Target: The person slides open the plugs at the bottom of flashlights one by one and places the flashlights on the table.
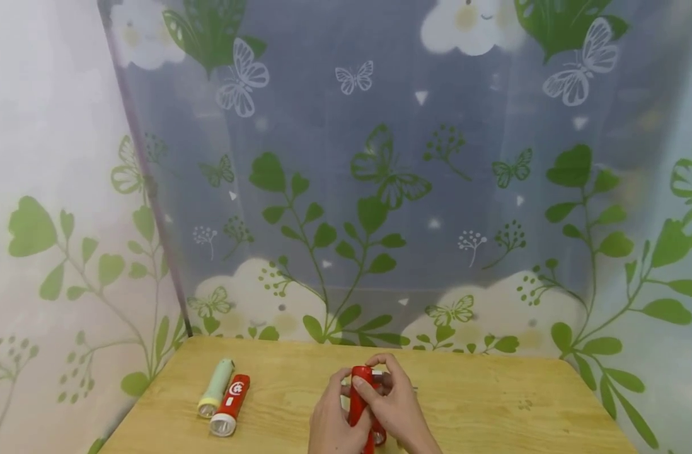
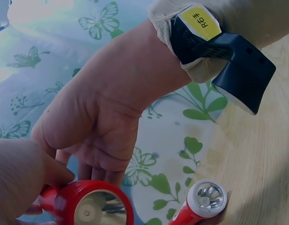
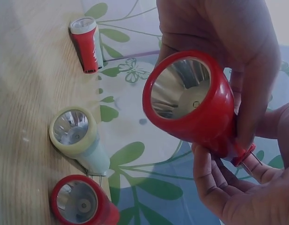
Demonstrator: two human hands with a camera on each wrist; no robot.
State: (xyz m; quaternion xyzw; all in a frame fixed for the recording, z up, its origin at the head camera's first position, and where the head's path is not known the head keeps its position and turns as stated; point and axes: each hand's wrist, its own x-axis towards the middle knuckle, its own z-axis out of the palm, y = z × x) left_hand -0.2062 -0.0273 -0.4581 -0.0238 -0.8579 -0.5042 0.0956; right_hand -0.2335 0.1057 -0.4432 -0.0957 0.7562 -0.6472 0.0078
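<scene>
My left hand [image 1: 337,419] grips a red flashlight [image 1: 359,410] around its body, tail end up. The fingers and thumb of my right hand [image 1: 399,407] pinch it near that tail, where metal prongs [image 3: 251,168] stick out sideways. Its wide red head with a shiny reflector [image 3: 181,91] faces down toward the right wrist camera. In the left wrist view, my left hand [image 2: 22,173] shows only partly at the edge, holding the same flashlight. Below my hands, a second red flashlight [image 3: 78,201] is on the table, mostly hidden in the head view.
On the left of the wooden table [image 1: 289,384] lie a pale green flashlight [image 1: 217,381] and a red one with a white rim [image 1: 230,403], side by side. Another pale green flashlight [image 3: 83,138] with a cream rim shows near my hands. A patterned curtain [image 1: 346,252] hangs behind the table.
</scene>
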